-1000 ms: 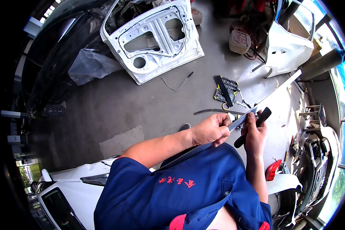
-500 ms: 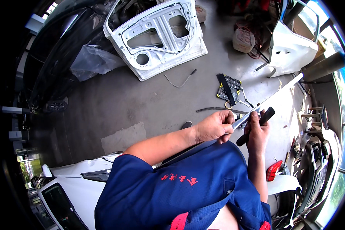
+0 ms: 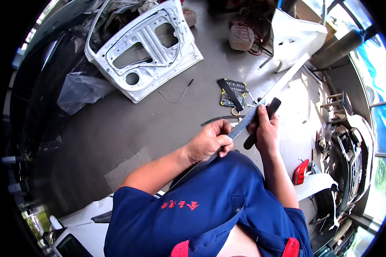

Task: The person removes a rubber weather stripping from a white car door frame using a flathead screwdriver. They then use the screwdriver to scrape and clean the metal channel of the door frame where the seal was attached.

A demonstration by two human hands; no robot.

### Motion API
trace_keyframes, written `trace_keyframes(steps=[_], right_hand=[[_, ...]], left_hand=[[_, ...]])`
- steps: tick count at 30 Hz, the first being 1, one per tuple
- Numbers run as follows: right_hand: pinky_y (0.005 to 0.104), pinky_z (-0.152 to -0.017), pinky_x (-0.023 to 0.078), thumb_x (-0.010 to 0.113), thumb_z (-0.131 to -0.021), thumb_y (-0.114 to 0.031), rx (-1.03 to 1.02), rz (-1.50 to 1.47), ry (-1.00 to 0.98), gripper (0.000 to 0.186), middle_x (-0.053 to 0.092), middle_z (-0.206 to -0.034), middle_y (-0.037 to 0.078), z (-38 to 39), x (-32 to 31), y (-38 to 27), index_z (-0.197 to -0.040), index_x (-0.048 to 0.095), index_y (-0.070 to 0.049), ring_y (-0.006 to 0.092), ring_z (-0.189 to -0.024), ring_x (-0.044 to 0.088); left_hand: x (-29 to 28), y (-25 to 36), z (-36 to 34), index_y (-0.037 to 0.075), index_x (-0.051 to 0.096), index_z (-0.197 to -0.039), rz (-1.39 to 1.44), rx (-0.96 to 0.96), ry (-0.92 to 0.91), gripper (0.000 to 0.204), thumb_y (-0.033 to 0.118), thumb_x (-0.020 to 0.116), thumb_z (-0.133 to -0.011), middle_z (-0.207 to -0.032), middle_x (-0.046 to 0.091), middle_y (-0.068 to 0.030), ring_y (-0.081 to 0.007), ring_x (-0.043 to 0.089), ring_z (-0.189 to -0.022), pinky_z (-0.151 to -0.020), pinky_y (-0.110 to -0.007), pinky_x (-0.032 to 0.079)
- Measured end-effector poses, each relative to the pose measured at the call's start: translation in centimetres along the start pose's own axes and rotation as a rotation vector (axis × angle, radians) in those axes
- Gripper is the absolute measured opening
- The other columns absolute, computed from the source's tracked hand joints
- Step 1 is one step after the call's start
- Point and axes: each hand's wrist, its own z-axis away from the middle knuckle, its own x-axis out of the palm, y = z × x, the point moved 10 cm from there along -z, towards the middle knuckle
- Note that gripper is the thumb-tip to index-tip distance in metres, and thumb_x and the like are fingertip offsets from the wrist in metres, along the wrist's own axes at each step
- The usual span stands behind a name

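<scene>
A long, narrow trim strip (image 3: 286, 80) slants across in front of me, pale and shiny toward its far right end. Near its lower part, my left hand (image 3: 208, 140) is closed around it, with thumb and fingers pinching the edge. My right hand (image 3: 266, 128) grips the same strip farther up, thumb on top. In that right hand there is also a short black bar with rounded ends (image 3: 273, 107), crossing behind the thumb; its middle is hidden by the fingers. The strip's lower end passes behind my left forearm.
A bare white door panel (image 3: 146, 55) lies ahead on the left beside a dark car (image 3: 34, 85). On the floor sit an open tool set (image 3: 235, 92) and a tape roll (image 3: 235, 111). At right are a red tail light (image 3: 301, 171) and bumper parts (image 3: 351, 154).
The surroundings have shifted left in view. My left hand is a little farther from the right along the strip, so more of the strip shows between them.
</scene>
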Motion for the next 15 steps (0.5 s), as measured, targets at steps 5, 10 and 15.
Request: trace_keyframes(steps=[5,10,15], right_hand=[[0.0242,-0.048,0.042,0.054,-0.107,-0.028,0.105,-0.001,0.022,0.022,0.056,-0.066,0.001,-0.9,-0.4,1.2,-0.102,0.061,-0.007,0.0079,-0.05,0.05],[0.0264,-0.047,0.043,0.053,-0.107,-0.03,0.192,-0.113,0.04,0.024,0.057,-0.067,0.002,-0.8,-0.3,2.6,-0.101,0.06,-0.007,0.0088,-0.048,0.05],[0.0266,-0.047,0.043,0.053,-0.107,-0.029,0.196,-0.132,0.071,0.025,0.057,-0.067,0.002,-0.6,-0.2,3.3,-0.097,0.058,-0.007,0.0089,-0.048,0.05]], left_hand=[[-0.1,0.3,0.3,0.014,0.049,-0.1,0.038,0.006,0.013,0.023,-0.008,0.05,-0.092,-0.079,0.046,-0.0004,-0.0106,0.05,-0.062,-0.048,-0.024,0.038],[-0.3,0.1,0.2,0.015,0.046,-0.097,-0.037,-0.034,0.006,0.023,-0.008,0.047,-0.093,-0.07,0.044,0.0,-0.0095,0.045,-0.056,-0.045,-0.024,0.036],[-0.5,-0.1,0.3,0.015,0.044,-0.095,-0.073,-0.061,0.021,0.022,-0.006,0.047,-0.093,-0.064,0.041,0.0006,-0.0089,0.041,-0.052,-0.042,-0.025,0.034]])
